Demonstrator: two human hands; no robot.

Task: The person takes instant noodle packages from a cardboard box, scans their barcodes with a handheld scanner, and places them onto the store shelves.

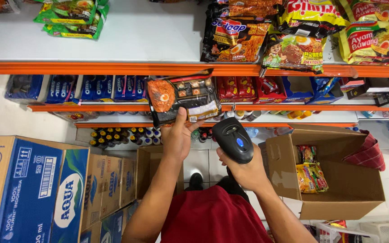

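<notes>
**A:** ok so the noodle pack (183,96), which way is it lying?

**B:** long axis runs left-right, tipped a bit so the right end sits lower. Dark wrapper, orange noodle picture at the left end, pale label patch toward the right. It's held up in front of the orange shelf edge (91,68), roughly middle of the view.

**A:** and the grip?

**B:** left hand (176,137) has it from below. Thumb is pressed on the near edge of the pack, the other fingers go behind it, so it's pinched along the bottom rim, fingers closed on it.

**A:** other hand?

**B:** right hand (244,168) is wrapped tight round the handle of a black scanner (232,138), head aimed up at the pack, just below its right end, not touching.

**A:** around it?

**B:** open carton (338,180) with a few packs on the right, stacked water boxes (32,189) on the left, more noodle packs on the top shelf (136,31).
</notes>
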